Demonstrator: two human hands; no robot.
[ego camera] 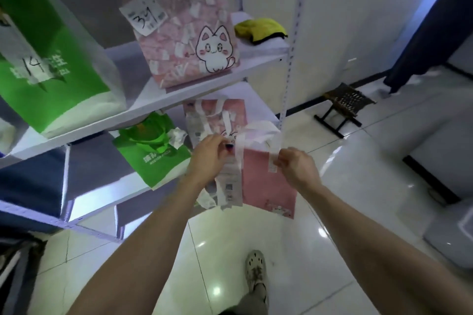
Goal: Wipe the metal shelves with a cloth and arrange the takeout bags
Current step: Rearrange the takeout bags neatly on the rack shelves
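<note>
Folding stool (343,107), dark curtain (435,33), tiled floor (358,161)

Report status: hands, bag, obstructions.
Left grip and right grip pinch pink takeout bag at its top. Bag hangs midair. Yellow folded cloth lies on white metal upper shelf, untouched.

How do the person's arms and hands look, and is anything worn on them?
Both forearms are bare up to the frame edge, with no sleeve in view. The left hand and the right hand wear no gloves, and no watch, bracelet or ring shows. A small dark spot by the left hand is too blurred to identify.
</note>
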